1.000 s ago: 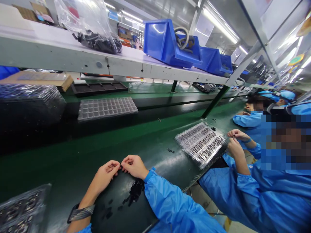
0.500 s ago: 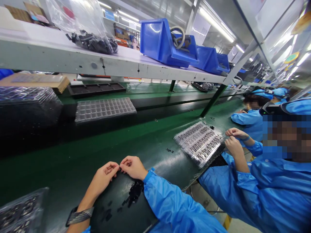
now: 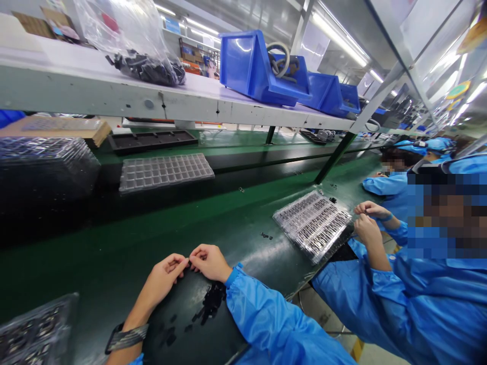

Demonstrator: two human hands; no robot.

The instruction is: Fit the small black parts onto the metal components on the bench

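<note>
My left hand, with a watch strap on the wrist, and my right hand, in a blue sleeve, meet fingertip to fingertip over the green bench. Both are closed in a pinch on a small black piece that shows between them. Its exact kind is too small to make out. Below my hands lies a loose pile of small flat black pieces, with a few more scattered to its left. A clear plastic tray holding dark and metallic parts sits at the lower left.
A filled clear tray lies right, beside a co-worker's hands. A clear grid tray and stacked trays stand at the back left. Overhead, a shelf carries blue bins and a plastic bag.
My hands keep the same fingertip pinch, with barely any movement. The whole view has shifted very slightly.
</note>
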